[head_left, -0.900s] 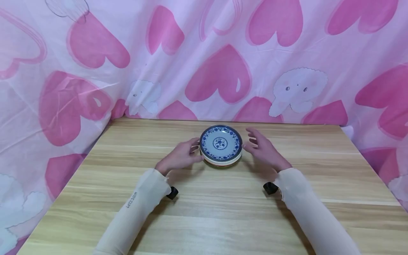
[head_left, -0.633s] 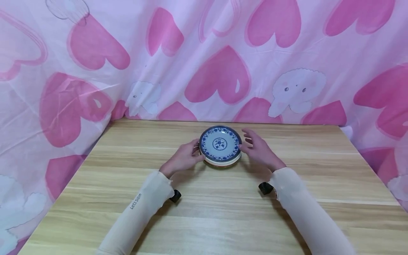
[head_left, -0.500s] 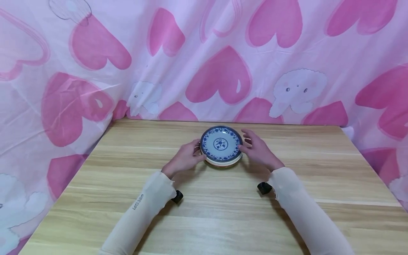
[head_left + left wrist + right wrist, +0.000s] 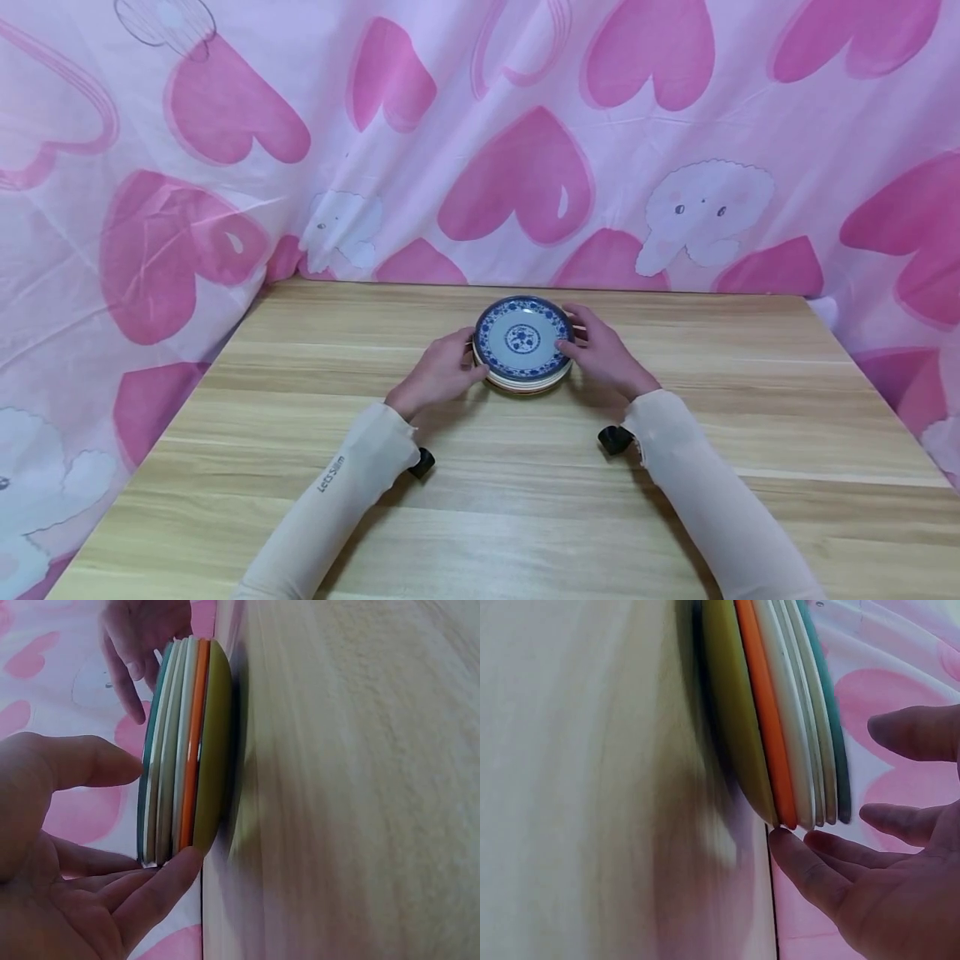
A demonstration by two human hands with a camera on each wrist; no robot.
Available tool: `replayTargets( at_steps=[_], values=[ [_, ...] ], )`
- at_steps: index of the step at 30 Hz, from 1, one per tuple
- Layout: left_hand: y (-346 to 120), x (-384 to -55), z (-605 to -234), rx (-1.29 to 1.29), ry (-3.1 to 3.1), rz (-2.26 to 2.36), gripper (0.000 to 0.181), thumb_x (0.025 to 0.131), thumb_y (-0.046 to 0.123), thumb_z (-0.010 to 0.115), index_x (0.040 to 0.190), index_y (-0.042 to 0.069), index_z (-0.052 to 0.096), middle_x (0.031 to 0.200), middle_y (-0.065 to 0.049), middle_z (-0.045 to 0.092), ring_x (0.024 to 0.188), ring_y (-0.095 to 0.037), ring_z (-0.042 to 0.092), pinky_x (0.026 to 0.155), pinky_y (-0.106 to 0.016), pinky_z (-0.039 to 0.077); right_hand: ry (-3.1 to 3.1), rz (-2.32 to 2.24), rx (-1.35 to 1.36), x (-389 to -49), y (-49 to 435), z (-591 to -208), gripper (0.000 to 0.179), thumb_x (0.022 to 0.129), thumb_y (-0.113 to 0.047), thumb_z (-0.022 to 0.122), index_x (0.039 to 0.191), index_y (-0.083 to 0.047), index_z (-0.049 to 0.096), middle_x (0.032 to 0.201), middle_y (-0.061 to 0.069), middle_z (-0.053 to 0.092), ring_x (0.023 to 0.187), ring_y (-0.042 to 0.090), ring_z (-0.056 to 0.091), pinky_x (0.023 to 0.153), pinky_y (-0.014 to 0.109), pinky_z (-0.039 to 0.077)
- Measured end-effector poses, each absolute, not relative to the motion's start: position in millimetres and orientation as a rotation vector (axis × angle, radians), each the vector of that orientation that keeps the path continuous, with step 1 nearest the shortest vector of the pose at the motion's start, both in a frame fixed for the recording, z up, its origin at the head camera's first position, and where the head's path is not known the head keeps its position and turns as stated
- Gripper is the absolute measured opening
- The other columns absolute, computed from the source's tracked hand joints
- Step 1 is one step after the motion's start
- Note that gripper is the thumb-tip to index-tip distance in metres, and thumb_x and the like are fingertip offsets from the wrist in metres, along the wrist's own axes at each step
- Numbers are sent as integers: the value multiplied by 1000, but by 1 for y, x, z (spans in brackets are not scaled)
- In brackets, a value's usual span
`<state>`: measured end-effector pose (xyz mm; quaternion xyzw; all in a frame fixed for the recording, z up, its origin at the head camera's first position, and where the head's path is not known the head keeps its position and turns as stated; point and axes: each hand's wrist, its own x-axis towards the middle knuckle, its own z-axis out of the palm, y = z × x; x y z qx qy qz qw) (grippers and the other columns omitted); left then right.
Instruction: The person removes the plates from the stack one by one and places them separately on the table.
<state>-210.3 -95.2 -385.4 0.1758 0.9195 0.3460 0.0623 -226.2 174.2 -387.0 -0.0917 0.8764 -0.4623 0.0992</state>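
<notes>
A stack of several plates lies near the table's far edge, a blue-and-white floral plate on top. From the side, the left wrist view shows a teal rim, pale rims, an orange plate and an olive-yellow bottom dish. My left hand holds the stack's left side, thumb at the top plate's rim, fingertips against the lower rims. On the right, my right hand has its fingertips at the lower rims. Its thumb stands apart from the stack in the right wrist view.
The stack rests on a wood-grain table. A pink curtain with hearts hangs behind and at both sides. Black wrist cameras sit under both cuffs, the right one close above the tabletop.
Both hands have moved inward to the plates. The right hand has come left, from beside the stack to its rim; the left has shifted slightly right. The stack looks unmoved on the table.
</notes>
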Motion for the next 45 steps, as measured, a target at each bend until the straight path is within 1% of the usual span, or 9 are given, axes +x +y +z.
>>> replayTargets(
  at_steps=[6, 10, 19, 26, 28, 32, 39, 42, 45],
  values=[
    [-94, -212, -387, 525, 2861, 941, 65, 92, 24, 70, 147, 0, 46, 144, -17, 58, 136, -31, 54, 117, -44, 42, 2577, -1390, -262, -227, 173, -389, 64, 102, -17, 55, 158, -11, 25, 163, 20, 30, 147, 45, 35, 121, 57, 33],
    [-91, -211, -386, 522, 2881, 921, 63, 91, 25, 70, 145, 0, 49, 143, -16, 59, 135, -31, 54, 117, -45, 42, 2581, -1379, -267, -228, 172, -390, 63, 102, -15, 55, 158, -11, 26, 164, 19, 27, 147, 44, 34, 122, 56, 31],
    [-87, -210, -385, 490, 2869, 914, 64, 91, 25, 72, 145, 0, 48, 144, -17, 58, 136, -32, 53, 117, -45, 41, 2571, -1387, -246, -228, 174, -394, 64, 101, -11, 54, 158, -13, 27, 166, 17, 23, 149, 44, 31, 123, 56, 28],
    [-85, -209, -386, 523, 2879, 875, 63, 91, 28, 73, 144, 1, 52, 138, -20, 61, 128, -35, 57, 113, -50, 44, 2600, -1350, -254, -228, 176, -396, 66, 99, -9, 55, 159, -15, 27, 167, 18, 22, 155, 39, 19, 127, 55, 16],
    [-85, -210, -386, 515, 2886, 858, 63, 91, 29, 73, 144, 3, 52, 139, -19, 60, 128, -35, 57, 113, -50, 43, 2602, -1350, -252, -228, 177, -396, 66, 100, -9, 54, 159, -16, 28, 167, 18, 23, 155, 39, 19, 127, 55, 17],
    [-85, -209, -385, 481, 2896, 848, 63, 91, 30, 73, 144, 2, 52, 139, -18, 59, 128, -34, 57, 113, -49, 44, 2590, -1355, -237, -228, 179, -396, 65, 100, -10, 54, 159, -20, 28, 167, 16, 22, 155, 39, 18, 127, 56, 16],
    [-85, -210, -386, 447, 2897, 828, 65, 90, 32, 73, 144, 2, 52, 140, -18, 58, 129, -34, 56, 114, -49, 44, 2569, -1356, -141, -227, 182, -391, 61, 101, -12, 54, 157, -27, 34, 168, 12, 22, 154, 36, 21, 126, 56, 19],
    [-84, -210, -386, 439, 2902, 825, 65, 90, 33, 73, 144, 2, 52, 141, -18, 58, 131, -35, 55, 114, -49, 43, 2575, -1349, -125, -227, 184, -389, 61, 101, -11, 54, 156, -28, 36, 168, 11, 23, 153, 35, 23, 126, 56, 21],
    [-83, -209, -386, 435, 2903, 822, 66, 90, 34, 72, 144, 1, 52, 142, -18, 58, 131, -35, 55, 115, -48, 42, 2587, -1348, -142, -227, 187, -388, 61, 101, -9, 54, 156, -26, 37, 167, 12, 25, 152, 35, 26, 125, 55, 24]
  ],
)
